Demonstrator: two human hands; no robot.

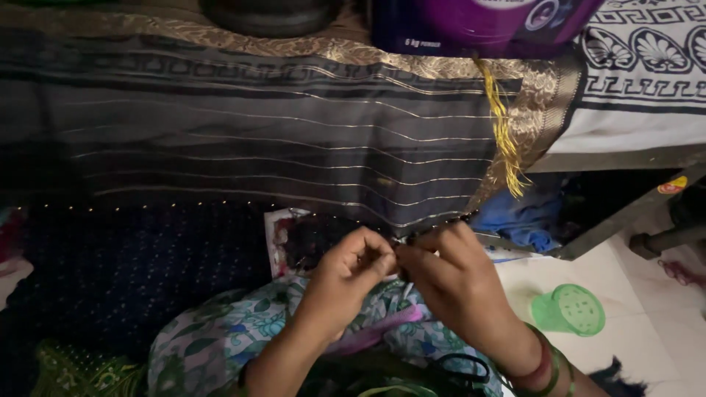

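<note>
Both hands meet low in the view, at about 6 o'clock of the dark sheer cloth point(279, 140) that hangs spread from the bed edge above. The left hand point(346, 276) and the right hand point(448, 283) have their fingers point(379, 254) pressed together, pinching the lower hem of that cloth where it drops toward the lap; whether a needle or thread sits between them is too small to tell.

The cloth looks light, thin and limp, with fine gold lines across it and a stiffer gold woven border at 12 and 3 o'clock. It would likely slip and bunch if gripped loosely, so the firmer hem or border seems the sound place to hold. A yellow tassel point(504, 132) dangles at 2 o'clock.

At 4 o'clock of the hands, a small green plastic cup point(570, 310) lies tipped on the tiled floor; nothing shows inside it. A purple bag point(478, 26) rests on the bed at 1 o'clock, contents hidden. Black scissors point(460, 367) lie on the floral lap cloth point(213, 338) at 6 o'clock.
</note>
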